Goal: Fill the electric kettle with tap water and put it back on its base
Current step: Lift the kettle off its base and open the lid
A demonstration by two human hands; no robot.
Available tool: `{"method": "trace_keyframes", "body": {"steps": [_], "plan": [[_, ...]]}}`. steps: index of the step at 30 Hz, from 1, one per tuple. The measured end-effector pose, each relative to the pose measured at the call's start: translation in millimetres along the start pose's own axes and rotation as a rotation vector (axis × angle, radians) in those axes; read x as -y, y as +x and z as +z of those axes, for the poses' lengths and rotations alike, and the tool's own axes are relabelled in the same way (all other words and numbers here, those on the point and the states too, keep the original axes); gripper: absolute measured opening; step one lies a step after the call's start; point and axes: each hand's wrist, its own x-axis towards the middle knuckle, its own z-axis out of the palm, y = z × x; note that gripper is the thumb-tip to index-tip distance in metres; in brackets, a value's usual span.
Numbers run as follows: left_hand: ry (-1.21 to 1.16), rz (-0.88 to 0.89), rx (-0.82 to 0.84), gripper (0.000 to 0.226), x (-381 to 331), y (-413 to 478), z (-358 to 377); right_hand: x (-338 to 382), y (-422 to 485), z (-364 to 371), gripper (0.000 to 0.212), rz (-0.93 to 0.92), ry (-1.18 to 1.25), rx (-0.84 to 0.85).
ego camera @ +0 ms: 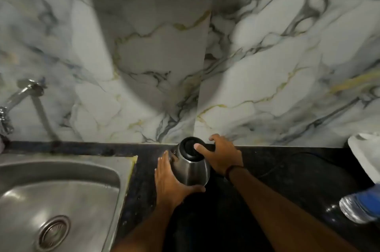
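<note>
I see the kettle (190, 166) upright on the dark worktop (287, 179) right of the sink (61, 179), my left hand (170, 181) cupping its steel side, right hand (223, 157) wrapped round its far side, thumb on the lid.

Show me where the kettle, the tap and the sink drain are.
kettle (192, 171): head view, on its steel side wall.
tap (19, 95): head view, on the chrome spout.
sink drain (53, 231): head view, on the strainer's centre.
</note>
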Motion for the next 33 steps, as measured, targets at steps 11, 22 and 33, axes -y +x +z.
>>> {"method": "trace_keyframes", "body": {"steps": [11, 22, 33], "plan": [[-0.199, -0.083, -0.041, 0.137, 3.5, 8.5, 25.3, 3.0, 25.4, 13.3, 0.081, 0.023, -0.087, 0.054], [-0.167, 0.085, -0.093, 0.135, -15.2, -4.3, -52.4, 30.3, 1.1, -44.9, 0.063, -0.059, 0.485, 0.286], [-0.053, 0.016, -0.255, 0.168, 15.5, -64.0, -211.5, 147.1, -73.7, -2.0, 0.049, -0.079, 0.979, 0.47]]}}
